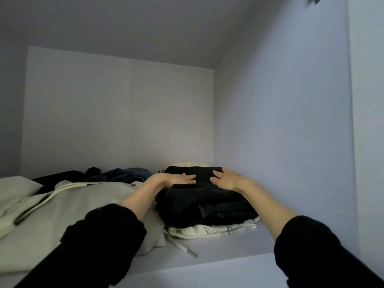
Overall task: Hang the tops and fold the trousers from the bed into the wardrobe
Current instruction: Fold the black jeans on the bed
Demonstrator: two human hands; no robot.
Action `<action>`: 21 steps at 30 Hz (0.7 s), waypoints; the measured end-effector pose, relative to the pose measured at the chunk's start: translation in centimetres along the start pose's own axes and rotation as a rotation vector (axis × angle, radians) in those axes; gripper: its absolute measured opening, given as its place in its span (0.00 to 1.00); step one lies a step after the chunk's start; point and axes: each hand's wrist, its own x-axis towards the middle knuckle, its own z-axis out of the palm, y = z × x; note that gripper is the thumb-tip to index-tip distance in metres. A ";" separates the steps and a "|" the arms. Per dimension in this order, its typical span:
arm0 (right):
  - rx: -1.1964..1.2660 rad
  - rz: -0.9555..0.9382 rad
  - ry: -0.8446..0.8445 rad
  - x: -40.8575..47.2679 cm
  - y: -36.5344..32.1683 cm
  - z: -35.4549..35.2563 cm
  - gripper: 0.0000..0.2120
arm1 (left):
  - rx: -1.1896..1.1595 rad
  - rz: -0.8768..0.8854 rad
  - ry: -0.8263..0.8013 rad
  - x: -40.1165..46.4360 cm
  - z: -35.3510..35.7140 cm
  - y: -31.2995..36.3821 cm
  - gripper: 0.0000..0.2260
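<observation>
Black folded trousers (205, 206): left hand (178, 179) and right hand (225, 178) press flat-fingered on top; the garment at 12 o'clock is mostly hidden.

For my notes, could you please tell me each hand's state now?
Left hand: open, flat on the black trousers.
Right hand: open, flat on them too.

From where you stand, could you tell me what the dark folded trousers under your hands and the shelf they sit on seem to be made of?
The dark folded trousers look like heavy woven cloth, probably denim: matte, with thick stitched seams at the folded edge. The wardrobe shelf seems to be a smooth, pale laminated board with a flat, squared front edge; its core is not visible.
</observation>
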 end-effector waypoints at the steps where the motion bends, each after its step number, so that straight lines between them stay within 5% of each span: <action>1: 0.028 -0.024 0.035 -0.5 0.0 -0.4 0.24 | -0.090 0.046 0.067 -0.6 -0.2 0.0 0.22; 5: 0.188 -0.062 0.162 -3.9 -0.2 -1.4 0.18 | -0.360 0.204 0.312 -3.4 -0.5 -0.2 0.18; 15: 0.277 -0.028 0.545 -18.5 -1.8 -1.7 0.16 | -0.416 0.572 0.650 -14.1 2.4 3.6 0.15; 21: 0.321 0.103 0.641 -31.2 -2.7 1.9 0.15 | -0.441 0.696 0.515 -22.7 9.2 5.6 0.14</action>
